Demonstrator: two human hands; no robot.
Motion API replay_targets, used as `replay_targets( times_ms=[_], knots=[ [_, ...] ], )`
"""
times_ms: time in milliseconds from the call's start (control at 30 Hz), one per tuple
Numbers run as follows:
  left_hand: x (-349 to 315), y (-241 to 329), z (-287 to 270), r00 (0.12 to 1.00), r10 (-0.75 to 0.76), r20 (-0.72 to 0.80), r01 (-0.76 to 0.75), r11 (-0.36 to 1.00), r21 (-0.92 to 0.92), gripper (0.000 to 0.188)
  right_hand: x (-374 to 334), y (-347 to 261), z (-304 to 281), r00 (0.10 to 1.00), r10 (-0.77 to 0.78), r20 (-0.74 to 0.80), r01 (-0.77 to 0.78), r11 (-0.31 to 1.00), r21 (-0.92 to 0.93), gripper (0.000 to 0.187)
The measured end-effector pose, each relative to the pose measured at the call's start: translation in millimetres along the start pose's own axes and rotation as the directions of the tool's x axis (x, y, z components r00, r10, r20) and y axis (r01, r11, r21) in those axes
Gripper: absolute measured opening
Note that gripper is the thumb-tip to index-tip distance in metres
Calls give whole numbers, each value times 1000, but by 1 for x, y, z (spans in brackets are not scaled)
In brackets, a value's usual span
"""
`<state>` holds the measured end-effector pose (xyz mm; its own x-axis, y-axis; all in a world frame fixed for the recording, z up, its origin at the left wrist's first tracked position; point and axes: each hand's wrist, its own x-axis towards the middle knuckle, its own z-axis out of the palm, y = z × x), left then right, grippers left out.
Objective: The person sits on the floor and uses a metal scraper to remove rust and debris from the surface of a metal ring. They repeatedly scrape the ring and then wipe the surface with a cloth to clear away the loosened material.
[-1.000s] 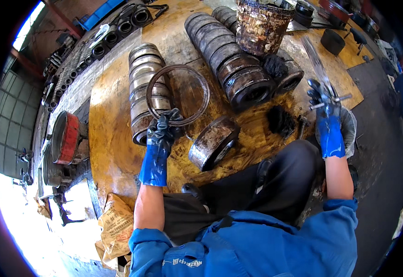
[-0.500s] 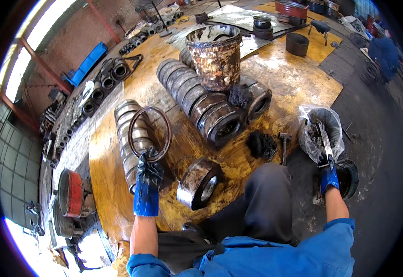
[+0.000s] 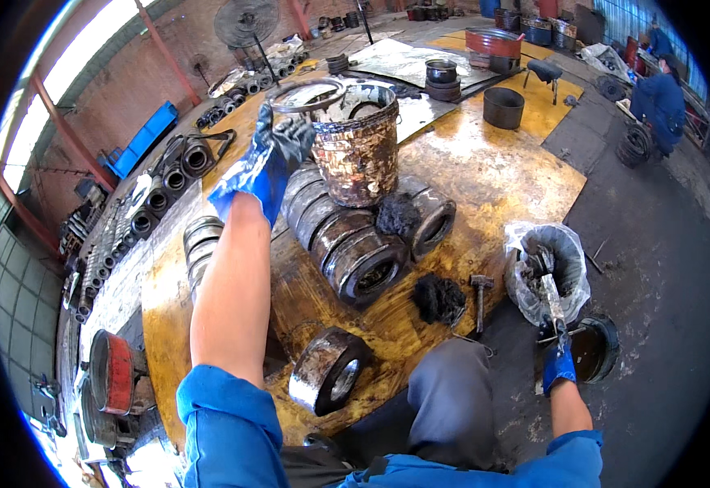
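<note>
My left hand (image 3: 275, 159), in a blue glove with dark smears, reaches far forward. Its fingers grip a thin dark metal ring (image 3: 310, 80), held by the left rim of a grease-caked bucket (image 3: 356, 159). On the right, my gloved right hand (image 3: 559, 364) is closed round a long pale, flat-handled tool (image 3: 552, 297). The tool's far end reaches into a bucket lined with clear plastic (image 3: 576, 272); its tip is hard to make out. A wide shiny metal ring (image 3: 316, 370) lies before my knee.
Rows of greasy metal rings (image 3: 347, 256) lie on the yellow-brown floor sheet. A black fibre wad (image 3: 438, 298) and a hammer (image 3: 480, 302) sit near my knee. A dark round pan (image 3: 603, 346) stands beside my right hand. Another person (image 3: 661, 106) is at the far right.
My left hand has carried the thin ring forward, from above the left row of rings to the grease-caked bucket. My right hand keeps hold of its tool. The view has shifted.
</note>
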<state>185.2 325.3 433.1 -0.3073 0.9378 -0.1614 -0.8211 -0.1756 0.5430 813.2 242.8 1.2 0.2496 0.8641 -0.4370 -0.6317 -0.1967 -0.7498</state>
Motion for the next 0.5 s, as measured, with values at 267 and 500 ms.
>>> replay_targets(
  times_ms=[267, 500],
  knots=[
    [42, 9, -245, 719, -518, 464, 428, -196, -882, 54, 44, 17, -34, 990, 117, 77, -126, 985, 118, 38],
    [-131, 12, -312, 988, 1, 155, -153, -164, 974, 52, 38, 14, -50, 970, 160, 181, -196, 960, 202, 39]
  ],
)
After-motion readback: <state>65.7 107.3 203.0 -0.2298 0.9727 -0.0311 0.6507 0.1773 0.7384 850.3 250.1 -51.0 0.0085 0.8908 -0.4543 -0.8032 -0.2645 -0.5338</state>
